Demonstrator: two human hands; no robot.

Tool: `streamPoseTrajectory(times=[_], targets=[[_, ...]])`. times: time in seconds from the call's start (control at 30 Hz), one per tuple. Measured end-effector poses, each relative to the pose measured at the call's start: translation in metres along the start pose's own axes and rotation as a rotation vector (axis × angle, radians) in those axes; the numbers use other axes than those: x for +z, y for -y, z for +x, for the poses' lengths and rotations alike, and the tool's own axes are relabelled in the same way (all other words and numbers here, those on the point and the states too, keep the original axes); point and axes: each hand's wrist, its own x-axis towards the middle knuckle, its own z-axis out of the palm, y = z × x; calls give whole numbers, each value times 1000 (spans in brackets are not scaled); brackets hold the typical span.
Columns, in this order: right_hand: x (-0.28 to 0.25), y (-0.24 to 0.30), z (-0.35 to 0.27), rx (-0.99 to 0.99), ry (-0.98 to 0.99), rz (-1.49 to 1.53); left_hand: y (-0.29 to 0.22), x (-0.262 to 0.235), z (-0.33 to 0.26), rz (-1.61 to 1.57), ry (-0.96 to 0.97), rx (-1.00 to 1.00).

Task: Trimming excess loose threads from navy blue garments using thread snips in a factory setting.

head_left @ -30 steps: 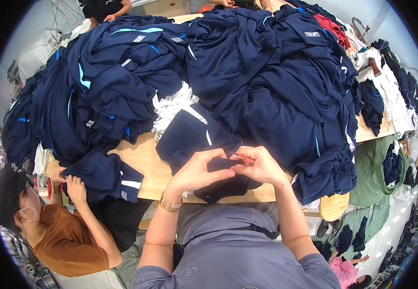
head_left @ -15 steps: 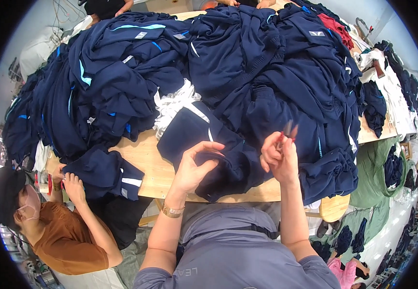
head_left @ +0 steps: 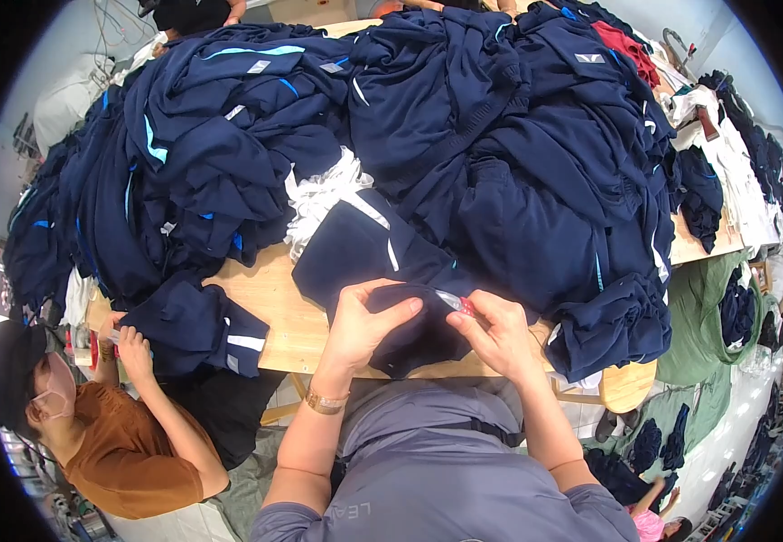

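Note:
My left hand (head_left: 364, 321) grips the edge of a navy garment (head_left: 346, 239), thumb pressed on the bunched cloth. The garment lies partly on the wooden table and hangs over its near edge. My right hand (head_left: 497, 336) is closed around small thread snips (head_left: 450, 302) with pale blades and a red part. Their blades point left, right at the cloth edge by my left fingers. Whether they touch a thread is too small to tell. A white strip runs along the garment's far part.
Heaps of navy garments (head_left: 220, 163) cover the wooden table (head_left: 270, 298). A bundle of white strips (head_left: 319, 199) lies beyond my left hand. At left, a person in a brown shirt (head_left: 139, 452) handles another navy garment (head_left: 184, 321). A green sheet (head_left: 703, 334) hangs at right.
My right hand has come down and left with the snips, from above the garment to its edge. My left hand has closed on the cloth, slightly raised. The person at left has barely moved.

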Motion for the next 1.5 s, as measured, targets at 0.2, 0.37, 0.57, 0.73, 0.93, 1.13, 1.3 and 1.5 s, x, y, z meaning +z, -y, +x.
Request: streamPoseTrajectory(times=[0.2,0.37,0.57,0.73,0.93,1.13,1.3,1.5], targets=[[-8,11,6,-52,62,-139,-3,1,-5,-19,28,11],[-6,11,8,-126,45,-179,-1,1,-4,20,41,0],[-4,11,11,-183,16,-207,0,2,-4,11,54,-6],[2,-2,7,-61,-35,-9,-1,1,-3,-65,71,-23],[10,-29,-2,255,-258,247,2,-15,1,-306,60,8],[39,-39,-20,34,-381,-177,-6,-16,-1,-424,1,67],[62,-34,-31,-58,-340,-151,-5,-5,-2,-431,-46,132],[25,-50,-10,455,-312,1008,-6,-53,-8,-191,-118,376]])
